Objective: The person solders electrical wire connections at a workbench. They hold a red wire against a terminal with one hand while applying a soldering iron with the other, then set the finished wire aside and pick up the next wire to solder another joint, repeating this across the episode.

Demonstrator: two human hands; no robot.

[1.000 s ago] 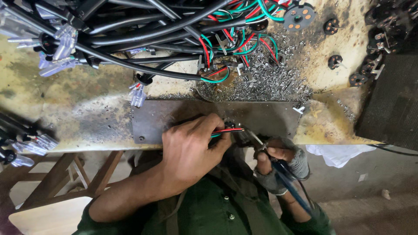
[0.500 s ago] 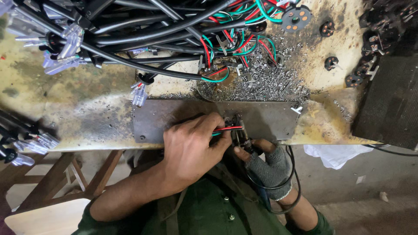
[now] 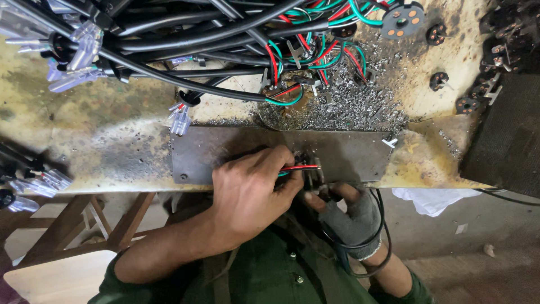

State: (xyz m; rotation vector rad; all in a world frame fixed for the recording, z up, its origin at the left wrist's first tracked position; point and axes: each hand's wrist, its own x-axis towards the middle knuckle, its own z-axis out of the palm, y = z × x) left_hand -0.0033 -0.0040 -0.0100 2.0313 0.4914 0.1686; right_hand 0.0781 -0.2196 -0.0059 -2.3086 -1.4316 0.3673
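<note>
Red-and-green wire pair (image 3: 298,168) pinched in left hand (image 3: 250,194) grip | gloved right hand (image 3: 351,217) grip: cannot tell | metal plate (image 3: 360,155) on bench (image 3: 101,141) beyond

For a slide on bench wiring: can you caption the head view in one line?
Left hand pinches red and green wires against a metal plate; gloved right hand steadies them.

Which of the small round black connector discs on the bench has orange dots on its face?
The larger grey-black round disc at the top, beside the green wires: it shows orange dots around a centre hole. The small black discs to its right show none.
</note>
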